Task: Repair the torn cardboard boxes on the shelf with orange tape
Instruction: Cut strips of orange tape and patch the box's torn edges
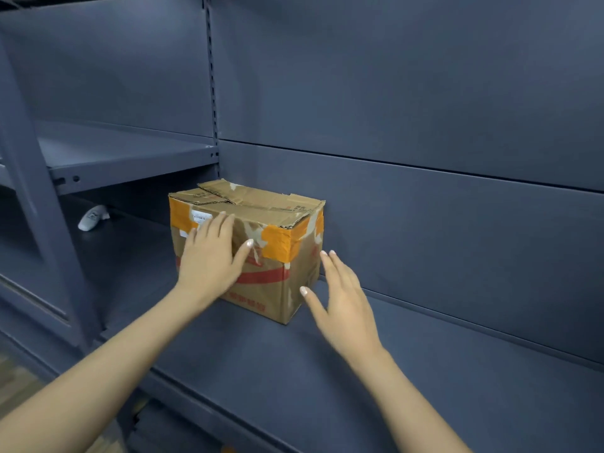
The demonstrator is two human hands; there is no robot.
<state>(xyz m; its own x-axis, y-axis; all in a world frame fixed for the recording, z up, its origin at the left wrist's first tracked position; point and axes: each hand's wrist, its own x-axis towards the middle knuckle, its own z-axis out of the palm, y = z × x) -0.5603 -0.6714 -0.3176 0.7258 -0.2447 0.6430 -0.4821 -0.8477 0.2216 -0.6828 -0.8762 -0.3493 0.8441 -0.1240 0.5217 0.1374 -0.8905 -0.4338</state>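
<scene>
- Resting on the grey metal shelf (pixel 294 371), a worn cardboard box (pixel 261 289) is seen close to the back panel.
- Orange tape (pixel 277 241) is stuck over the box's upper front corners.
- The left hand (pixel 212 256) is laid flat against the box front, fingers straight and spread.
- The right hand (pixel 343 305) is held open just beside the box's right side; contact cannot be told.
- A small white object (pixel 92 217) is seen further left on the shelf.
</scene>
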